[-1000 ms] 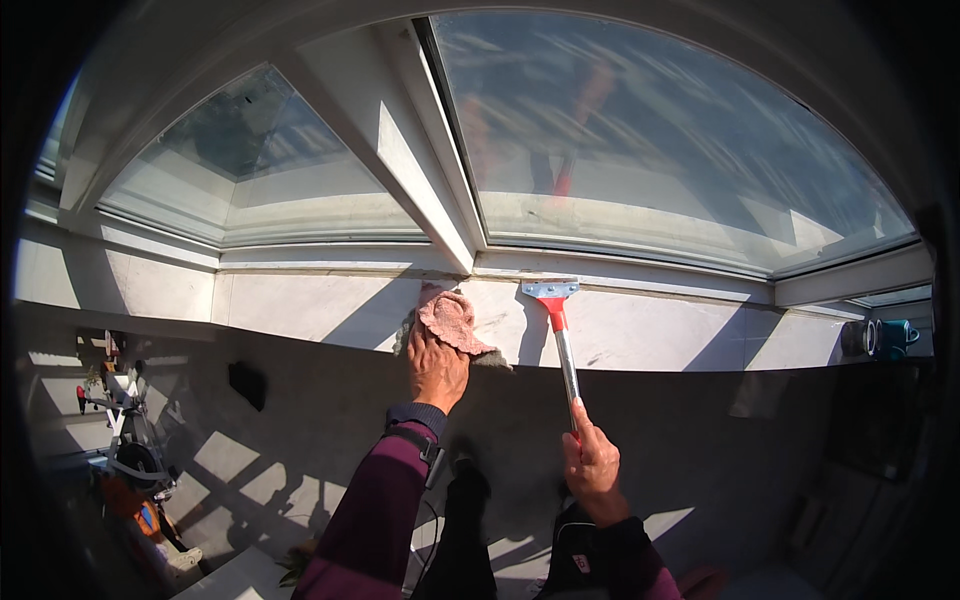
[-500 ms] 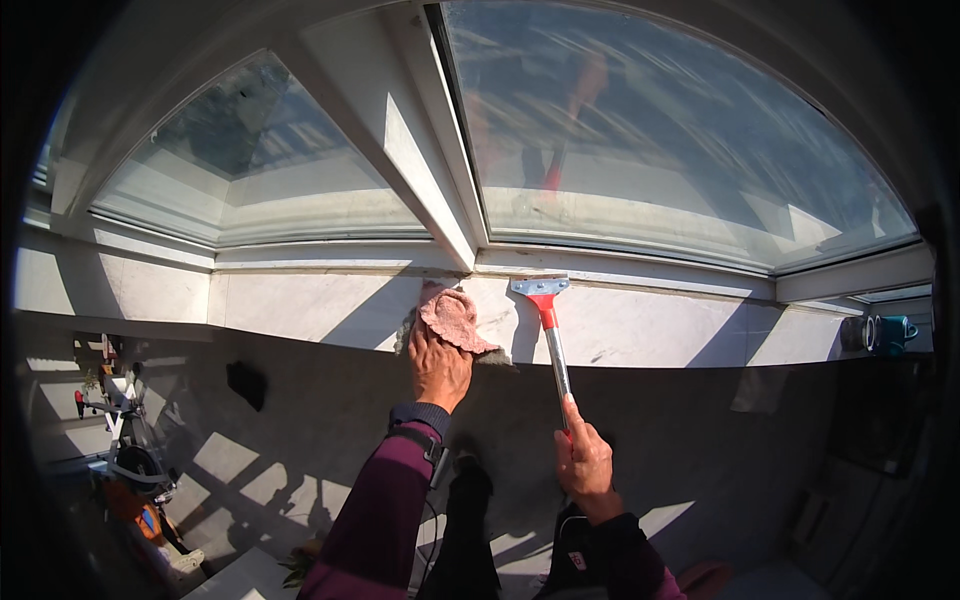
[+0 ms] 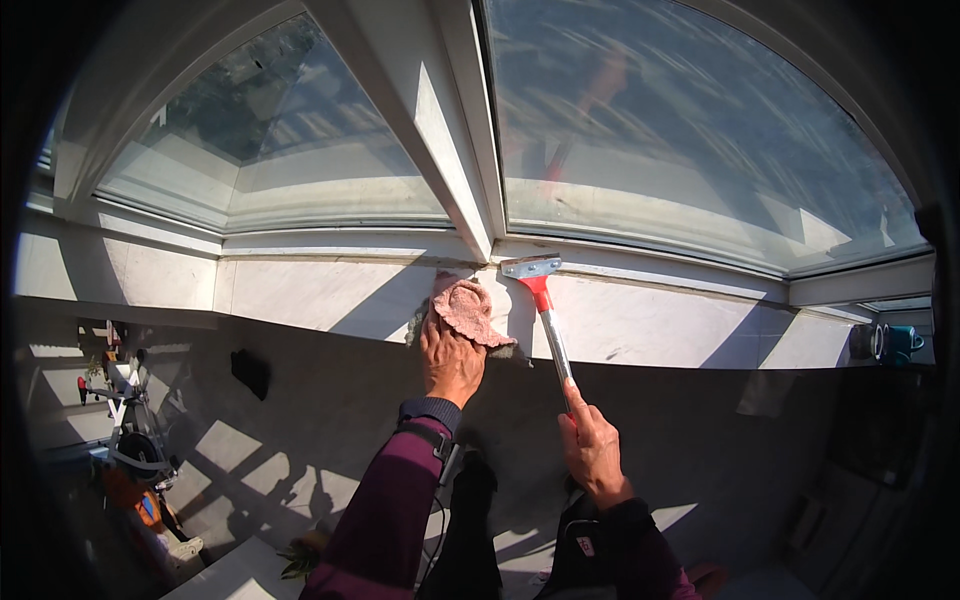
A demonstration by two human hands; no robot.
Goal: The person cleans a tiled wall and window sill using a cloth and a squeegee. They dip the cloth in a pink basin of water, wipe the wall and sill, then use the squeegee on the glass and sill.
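My left hand [image 3: 453, 362] rests on the pale marble sill with its fingers on a crumpled pink cloth [image 3: 466, 308]. Some greyish fabric shows under the cloth's edges. My right hand [image 3: 594, 450] is closed round the handle of a long scraper [image 3: 556, 345], which has a metal shaft and a red neck. The scraper's wide metal head [image 3: 531, 267] lies at the back of the sill, against the foot of the window frame and just right of the post. Part of the red grip is hidden inside my right hand.
A white window post [image 3: 440, 120] rises between two glass panes, the right one [image 3: 690, 130] streaked. Teal and dark cups [image 3: 895, 344] stand at the sill's right end. Down left are an exercise bike [image 3: 135, 430] and a dark item [image 3: 250, 373] on the floor.
The scraper head has moved left and farther back, closer to the post, and its shaft leans more. My left hand and the cloth keep about the same place on the sill. The view has shifted slightly.
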